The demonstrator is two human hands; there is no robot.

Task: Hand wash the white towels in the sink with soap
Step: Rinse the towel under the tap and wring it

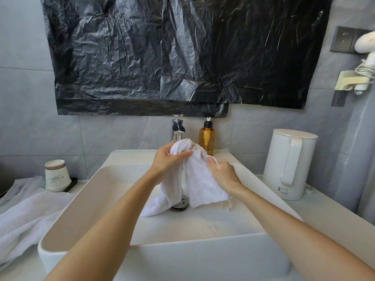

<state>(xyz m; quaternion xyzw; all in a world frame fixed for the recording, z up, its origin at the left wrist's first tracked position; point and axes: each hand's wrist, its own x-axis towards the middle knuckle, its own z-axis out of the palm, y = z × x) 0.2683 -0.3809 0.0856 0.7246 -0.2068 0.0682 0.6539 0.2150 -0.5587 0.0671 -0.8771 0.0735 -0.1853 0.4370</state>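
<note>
A wet white towel (199,183) hangs folded over itself above the white sink (85,201), its two ends drooping toward the chrome drain (181,203). My left hand (167,160) grips the towel's upper left fold, thumb across the cloth. My right hand (224,173) grips the right-hand part of the towel lower down. An amber soap pump bottle (207,136) stands on the sink's back ledge, just right of the chrome tap (178,128). A second white towel (26,218) lies crumpled on the counter left of the sink.
A stack of paper cups (56,175) stands at the left on the counter. A white electric kettle (290,165) stands to the right of the sink. Black plastic sheeting (162,53) covers the wall above the tap. A hair dryer (365,57) hangs at the far right.
</note>
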